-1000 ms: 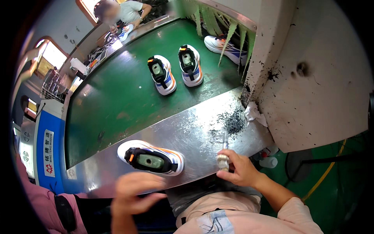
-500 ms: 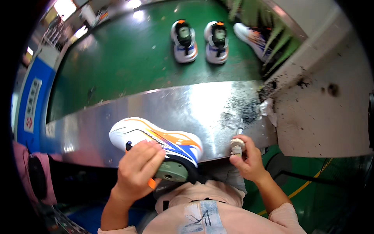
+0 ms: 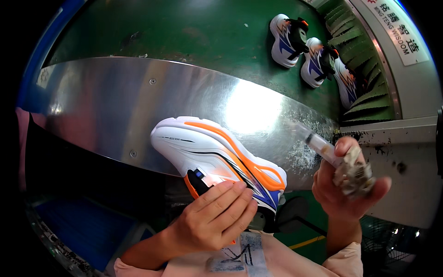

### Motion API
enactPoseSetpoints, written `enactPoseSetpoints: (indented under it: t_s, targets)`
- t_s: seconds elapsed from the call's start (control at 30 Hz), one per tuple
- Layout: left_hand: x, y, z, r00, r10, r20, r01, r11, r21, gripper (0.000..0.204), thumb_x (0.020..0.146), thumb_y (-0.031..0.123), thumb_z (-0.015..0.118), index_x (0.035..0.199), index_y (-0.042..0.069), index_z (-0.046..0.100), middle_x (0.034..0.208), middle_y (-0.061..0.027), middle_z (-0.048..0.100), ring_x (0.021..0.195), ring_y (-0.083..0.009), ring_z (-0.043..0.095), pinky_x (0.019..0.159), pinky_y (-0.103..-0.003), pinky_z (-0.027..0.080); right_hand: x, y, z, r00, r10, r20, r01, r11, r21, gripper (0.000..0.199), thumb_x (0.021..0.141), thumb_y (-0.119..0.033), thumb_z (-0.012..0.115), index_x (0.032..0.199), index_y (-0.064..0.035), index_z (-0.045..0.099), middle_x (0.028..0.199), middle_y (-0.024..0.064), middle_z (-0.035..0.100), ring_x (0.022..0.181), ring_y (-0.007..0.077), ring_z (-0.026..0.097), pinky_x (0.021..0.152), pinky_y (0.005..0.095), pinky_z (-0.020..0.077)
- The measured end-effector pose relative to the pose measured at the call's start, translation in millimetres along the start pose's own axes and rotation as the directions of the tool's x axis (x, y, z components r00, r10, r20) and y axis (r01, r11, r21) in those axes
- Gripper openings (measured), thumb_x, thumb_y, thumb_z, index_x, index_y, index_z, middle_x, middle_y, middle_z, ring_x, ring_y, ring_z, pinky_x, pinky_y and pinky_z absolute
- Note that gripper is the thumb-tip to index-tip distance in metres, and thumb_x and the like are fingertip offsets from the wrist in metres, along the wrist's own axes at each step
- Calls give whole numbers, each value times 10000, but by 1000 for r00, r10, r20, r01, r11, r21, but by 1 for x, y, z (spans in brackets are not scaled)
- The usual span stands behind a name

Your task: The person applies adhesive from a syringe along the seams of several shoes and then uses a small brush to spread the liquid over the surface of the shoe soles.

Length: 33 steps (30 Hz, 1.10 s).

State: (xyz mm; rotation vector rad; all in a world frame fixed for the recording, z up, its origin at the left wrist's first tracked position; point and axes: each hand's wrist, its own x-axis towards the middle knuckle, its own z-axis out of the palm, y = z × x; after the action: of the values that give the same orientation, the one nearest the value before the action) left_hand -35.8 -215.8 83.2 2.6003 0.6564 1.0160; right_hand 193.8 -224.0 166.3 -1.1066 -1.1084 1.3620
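Observation:
My left hand [image 3: 217, 214] grips a white sneaker [image 3: 203, 145] with orange and blue stripes, its fingers closed over the collar and lacing area. The sneaker is tipped on its side above the metal ledge's near edge, toe to the left and heel to the right. A green shoe last partly shows inside the opening, mostly covered by the hand. To the right of the heel, my right hand [image 3: 339, 191] is closed around a clear syringe [image 3: 318, 145]. Crumpled, dirty whitish wrapping [image 3: 355, 177] covers its rear end. The syringe tip points up and left, apart from the sneaker.
A shiny metal ledge [image 3: 110, 106] runs along a green conveyor belt [image 3: 198, 37]. Several similar sneakers [image 3: 284, 44] stand on the belt at upper right, beside a machine opening with green strip curtains [image 3: 364, 41]. Dark and pale residue marks the ledge's right end.
The view has turned and moved closer. My left hand has tilted the sneaker, its sole edge more toward the top. My right hand has raised the syringe. The belt sneakers appear farther right.

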Motion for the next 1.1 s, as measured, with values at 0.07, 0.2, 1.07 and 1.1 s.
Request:
enactPoseSetpoints:
  t_s: [0.07, 0.2, 1.07, 1.1]
  targets:
    - [-2, 0, 2, 1000, -16, -20, 15, 999, -29, 203, 760, 44, 643, 960, 65, 671, 1023, -89, 657, 995, -242, 633, 886, -378, 507, 29, -10, 27, 990, 109, 93, -126, 971, 203, 776, 812, -757, 400, 1180, -74, 359, 565, 30, 452, 397, 60, 337, 351, 197, 279]
    - [-9, -2, 4, 997, 4, -82, -8, 998, -57, 198, 738, 39, 650, 936, 50, 668, 991, -70, 652, 926, -208, 640, 863, -359, 518, 74, -10, 66, 907, 279, 314, -394, 823, 409, 796, 842, -757, 293, 1203, -49, 340, 565, 34, 440, 407, 79, 337, 365, 208, 290]
    - [-19, -13, 0, 994, 45, -98, -51, 997, -58, 182, 795, 97, 605, 963, 33, 637, 1003, -51, 629, 953, -183, 615, 915, -325, 488, 84, -6, 81, 849, 464, 253, -471, 881, -35, 947, 769, -770, 431, 1202, 70, 379, 798, 87, 522, 628, 87, 454, 536, 203, 366]
    - [-19, -13, 0, 994, 51, -96, -55, 997, -45, 184, 796, 96, 603, 966, 35, 638, 1010, -54, 629, 954, -186, 617, 915, -328, 489, 79, -7, 77, 856, 457, 241, -464, 885, -27, 959, 761, -773, 446, 1203, 75, 379, 818, 91, 529, 644, 87, 462, 549, 202, 372]
